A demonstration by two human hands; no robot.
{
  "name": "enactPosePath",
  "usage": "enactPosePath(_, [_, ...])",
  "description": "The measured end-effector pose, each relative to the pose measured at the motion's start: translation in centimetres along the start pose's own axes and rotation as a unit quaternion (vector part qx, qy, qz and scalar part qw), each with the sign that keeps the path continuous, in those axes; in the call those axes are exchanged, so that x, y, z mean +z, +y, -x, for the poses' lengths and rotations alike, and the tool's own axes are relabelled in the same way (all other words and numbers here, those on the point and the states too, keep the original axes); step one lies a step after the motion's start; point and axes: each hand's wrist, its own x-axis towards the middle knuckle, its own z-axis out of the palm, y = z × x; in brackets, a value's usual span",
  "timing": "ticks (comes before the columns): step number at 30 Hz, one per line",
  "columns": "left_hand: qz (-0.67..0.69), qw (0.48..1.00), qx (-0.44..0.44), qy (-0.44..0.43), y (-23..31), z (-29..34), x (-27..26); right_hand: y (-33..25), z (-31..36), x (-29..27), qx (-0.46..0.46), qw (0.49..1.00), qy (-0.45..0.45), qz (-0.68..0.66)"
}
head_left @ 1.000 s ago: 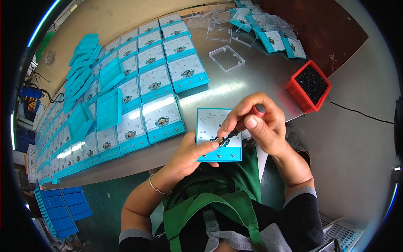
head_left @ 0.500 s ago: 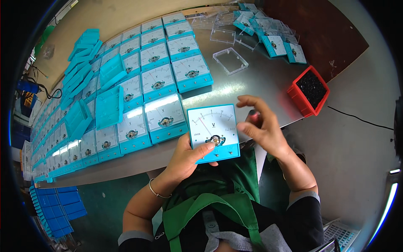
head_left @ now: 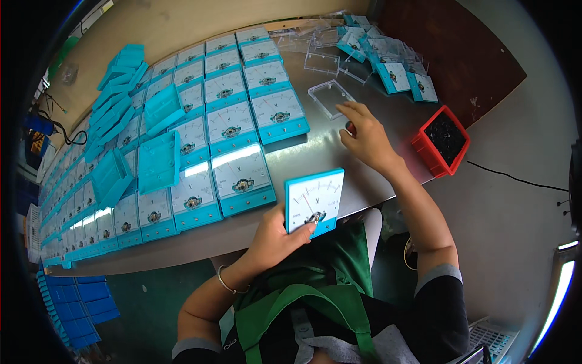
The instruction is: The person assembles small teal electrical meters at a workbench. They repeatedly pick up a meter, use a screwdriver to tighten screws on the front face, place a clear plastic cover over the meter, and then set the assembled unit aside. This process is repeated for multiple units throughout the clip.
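My left hand grips a voltmeter by its lower left side, thumb over the front. The meter has a turquoise case, a white dial with a needle, and exposed metal parts at the dial's foot; it is tilted, with no clear cover seen over the dial. My right hand reaches over the metal table, index finger stretched to the near right edge of a clear plastic cover frame. Whether it touches the frame I cannot tell. A small dark reddish thing shows between its curled fingers, mostly hidden.
Rows of similar meters fill the table's left, with empty turquoise cases on top. More meters and clear covers lie at the back. A red bin of small black parts stands at the right edge.
My right hand has moved away from the meter, up to the clear cover frame. The left hand has lowered the meter slightly and turned it to an angle.
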Motion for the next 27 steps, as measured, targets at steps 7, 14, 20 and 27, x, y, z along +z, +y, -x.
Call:
enactPosePath(7, [-0.166,0.982,0.085,-0.03,-1.1,0.4,0.0,3.0,0.2,3.1,-0.101,0.982,-0.022,0.155])
enactPosePath(14, [-0.262,0.938,0.173,-0.144,-1.2,1.1,0.9,-1.7,4.7,-6.9,0.228,0.858,-0.119,-0.444])
enactPosePath(20, [-0.366,0.903,0.109,-0.2,0.3,-2.0,4.3,1.7,5.3,-6.1,0.313,0.871,-0.225,-0.305])
enactPosePath(27, [-0.337,0.917,0.125,-0.174,0.0,-1.2,4.1,8.1,6.0,-11.8,0.144,0.959,0.116,0.215])
